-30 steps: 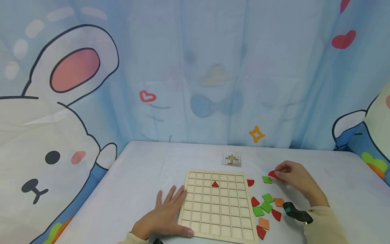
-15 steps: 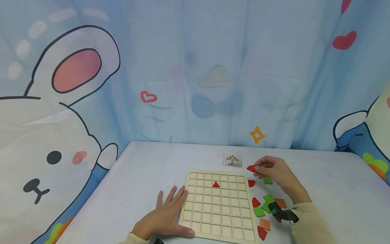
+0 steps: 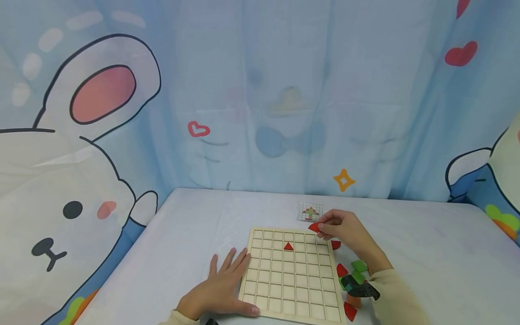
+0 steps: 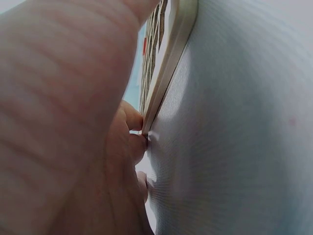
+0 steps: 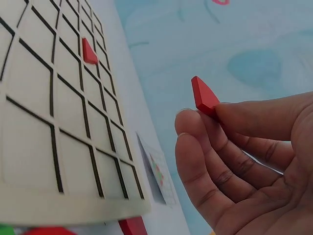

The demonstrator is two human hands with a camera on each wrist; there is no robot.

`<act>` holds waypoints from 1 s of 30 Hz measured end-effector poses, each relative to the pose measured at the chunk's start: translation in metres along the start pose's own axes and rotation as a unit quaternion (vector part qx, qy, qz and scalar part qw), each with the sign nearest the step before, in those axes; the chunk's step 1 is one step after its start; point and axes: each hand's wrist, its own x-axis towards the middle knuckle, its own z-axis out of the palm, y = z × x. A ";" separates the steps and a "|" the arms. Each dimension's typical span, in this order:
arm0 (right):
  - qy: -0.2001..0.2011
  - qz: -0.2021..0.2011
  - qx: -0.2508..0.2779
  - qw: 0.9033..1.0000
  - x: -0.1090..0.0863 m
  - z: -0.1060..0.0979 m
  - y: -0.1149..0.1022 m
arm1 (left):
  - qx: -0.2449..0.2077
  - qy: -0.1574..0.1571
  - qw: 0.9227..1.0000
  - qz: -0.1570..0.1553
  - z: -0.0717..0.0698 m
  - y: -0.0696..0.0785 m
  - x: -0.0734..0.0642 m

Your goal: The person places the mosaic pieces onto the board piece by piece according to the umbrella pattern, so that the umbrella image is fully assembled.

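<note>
Both hands show in my head feed: the left hand (image 3: 221, 289) is spread with straight fingers, its tips at the left edge of a board (image 3: 284, 289) and its thumb stretched to the near-left corner, while the right hand (image 3: 343, 228) pinches a red wedge (image 3: 314, 227) between thumb and fingers.

Largest of all, at the far side, I see a pale blue curtain (image 3: 284, 58) hanging in soft folds, printed with white, dark-outlined animals on the left and right. Before it stretches the white desk (image 3: 215, 216); my left wrist feed shows its covering as finely ribbed. Flat and wood-coloured, the board lies on it, thin raised strips dividing it into square cells inside a smooth rim. From the right comes a cream sleeve (image 3: 398, 298), with a black curved device (image 3: 359, 288) at the wrist. Beyond the board's far edge rests a small card (image 3: 310, 211) with a coloured figure printed on a grid.

To the board's right I make out flat green tiles (image 3: 359, 266), an orange tile (image 3: 353, 301) and round-sided red pieces (image 3: 350, 311), some partly hidden. The gripped wedge, smooth with a curved side, is held raised near the board's far-right part, just on the near side of the card. Smallest, a red triangle (image 3: 288, 246) sits in a cell of the second row from the far edge.
</note>
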 end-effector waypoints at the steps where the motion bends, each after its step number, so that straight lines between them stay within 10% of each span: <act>1: -0.004 -0.005 0.001 1.000 0.000 0.003 -0.001 | 0.000 0.000 1.000 -0.001 0.000 0.000 0.000; 14: -0.060 -0.058 0.025 0.996 0.001 0.045 -0.012 | 0.010 0.001 1.000 -0.004 0.000 0.001 0.000; 30: -0.075 -0.078 -0.069 0.992 0.002 0.082 -0.011 | 0.012 -0.004 1.000 -0.004 0.000 0.002 0.000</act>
